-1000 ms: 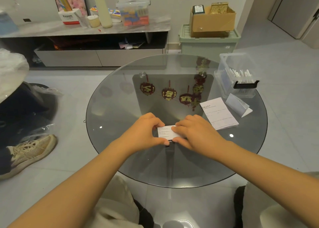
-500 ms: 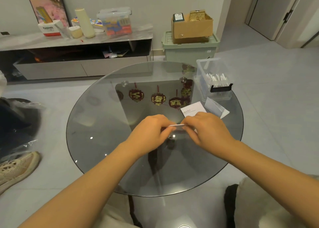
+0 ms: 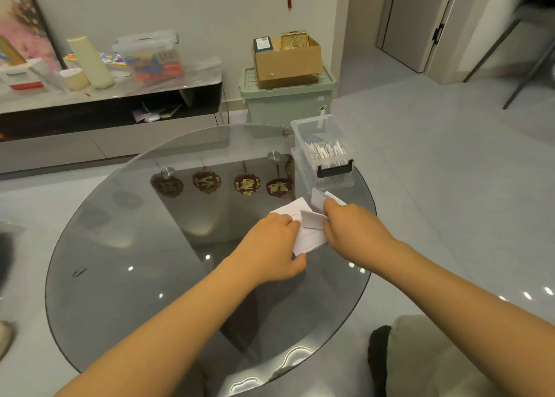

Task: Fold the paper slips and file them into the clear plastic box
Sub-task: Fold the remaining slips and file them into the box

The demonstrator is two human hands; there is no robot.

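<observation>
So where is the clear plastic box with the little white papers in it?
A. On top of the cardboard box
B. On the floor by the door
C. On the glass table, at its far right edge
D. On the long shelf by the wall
C: the clear plastic box stands on the round glass table at its far right edge, beyond the right hand, with white folded slips standing inside.

We see a glossy smooth glass tabletop, matt white paper slips, clear shiny plastic box w/ black clip.
</observation>
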